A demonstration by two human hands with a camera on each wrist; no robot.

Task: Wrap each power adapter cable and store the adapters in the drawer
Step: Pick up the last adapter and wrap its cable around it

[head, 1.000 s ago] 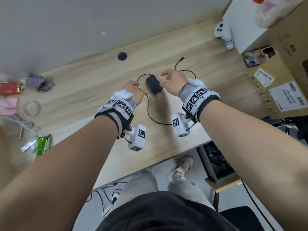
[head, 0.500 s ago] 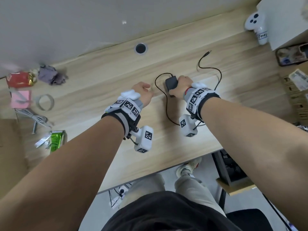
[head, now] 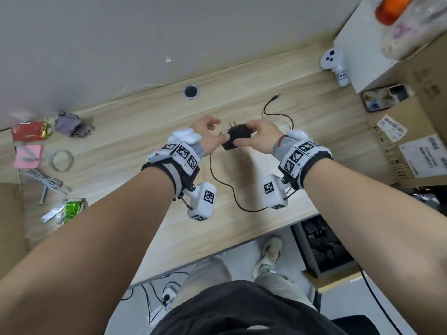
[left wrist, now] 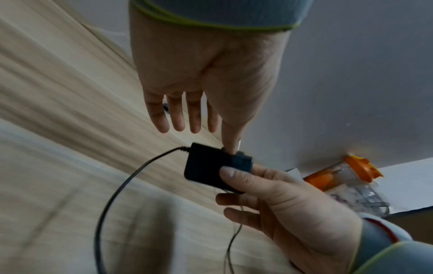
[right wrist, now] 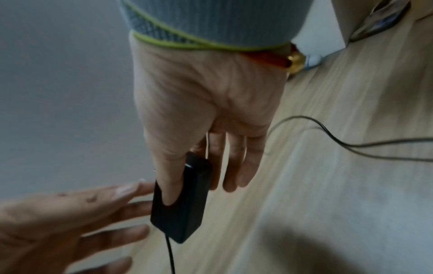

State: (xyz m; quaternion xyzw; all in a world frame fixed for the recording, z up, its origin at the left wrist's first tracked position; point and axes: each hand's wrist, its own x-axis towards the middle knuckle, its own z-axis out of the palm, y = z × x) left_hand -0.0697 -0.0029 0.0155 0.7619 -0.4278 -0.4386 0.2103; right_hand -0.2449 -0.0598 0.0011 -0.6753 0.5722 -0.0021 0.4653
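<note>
A black power adapter [head: 235, 139] [left wrist: 206, 166] [right wrist: 185, 213] is held just above the wooden desk [head: 169, 228], metal prongs pointing away from me. My right hand [head: 246, 136] [right wrist: 196, 191] grips it, thumb on one flat face and fingers behind. My left hand [head: 209, 135] [left wrist: 206, 129] is beside it with fingers straight, and its thumb tip touches the prong end. The thin black cable [head: 217, 180] hangs from the adapter, loops across the desk and ends in a small plug [head: 275, 96]. An open drawer [head: 321, 252] below the desk's right side holds dark adapters.
A white controller [head: 335, 64], a white box [head: 358, 49], a phone [head: 384, 100] and a cardboard box [head: 423, 141] crowd the right. A tape ring [head: 60, 160], a white cable [head: 43, 182], a green packet [head: 72, 209] and crumpled wrappers lie at the left. A grommet hole [head: 191, 91] sits at the back.
My right hand closed on the adapter and lifted it off the desk. My left hand moved right to it, and its thumb now touches the prong end.
</note>
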